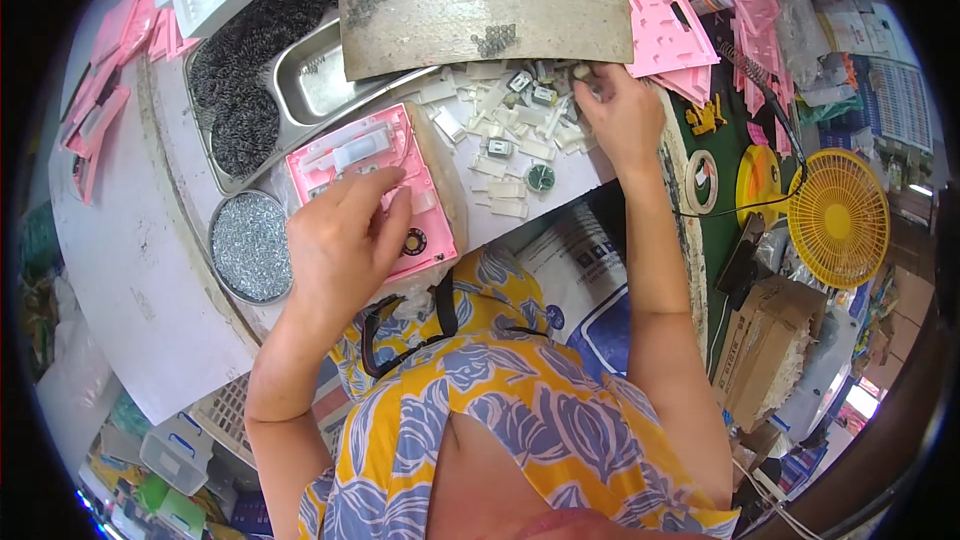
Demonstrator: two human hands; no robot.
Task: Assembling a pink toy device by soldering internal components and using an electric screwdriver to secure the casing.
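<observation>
Pink case: on the near middle of the table [150,240], inner side up; the pink case [437,230] looks like thin moulded plastic, likely light, stiff and a little slick.
Where to hold it: probably by the outer side walls, clear of the thin wires, which look fragile.
Left hand [345,230]: over the case, fingers bent; whether they pinch anything, I cannot tell.
Right hand [625,120]: at the far right of the loose white parts [508,210], thumb and fingers curled toward each other; I cannot tell if a piece is between them.
White parts: small, probably light and hard, best pinched at their edges.
Table: white, scuffed; screw bowl [252,245] left, spring tray [232,175] farther left, metal sheet [490,5] far.
Room: crowded; yellow fan [838,218] and cardboard box [765,340] right.
</observation>
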